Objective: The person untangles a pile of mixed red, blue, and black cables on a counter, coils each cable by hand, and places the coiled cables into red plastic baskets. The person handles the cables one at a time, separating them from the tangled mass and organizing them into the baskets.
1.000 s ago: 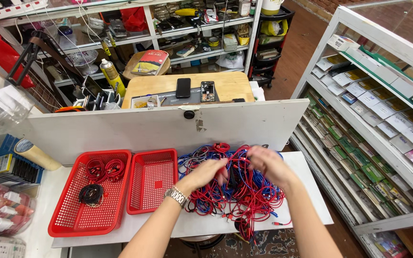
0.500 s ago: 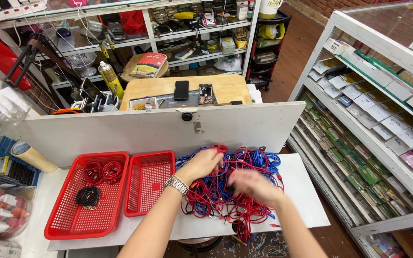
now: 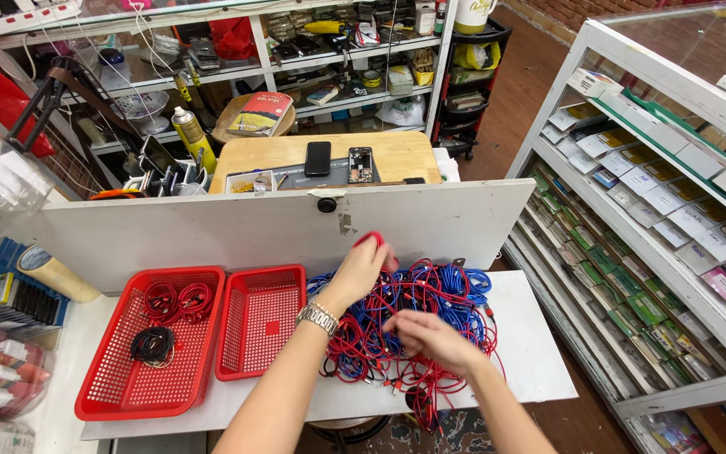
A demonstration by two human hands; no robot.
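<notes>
A tangled heap of red and blue cables (image 3: 430,311) lies on the white table (image 3: 531,353). My left hand (image 3: 361,267), with a metal watch on its wrist, is raised over the heap's far left side and grips a red cable that rises near the white back panel. My right hand (image 3: 430,338) presses down on the front of the heap with its fingers closed among the cables. Left of the heap stand two red mesh baskets: the small one (image 3: 260,319) is bare, the large one (image 3: 151,340) holds coiled red cables and one black coil.
A white panel (image 3: 254,231) closes the table's far side, with a wooden desk holding two phones behind it. A glass display rack (image 3: 657,219) of small packages stands at the right. Tape roll, boxes and plastic bags crowd the left edge.
My left hand has lifted toward the back panel, pulling a red cable up from the heap. My right hand has moved forward and down onto the front of the heap.
</notes>
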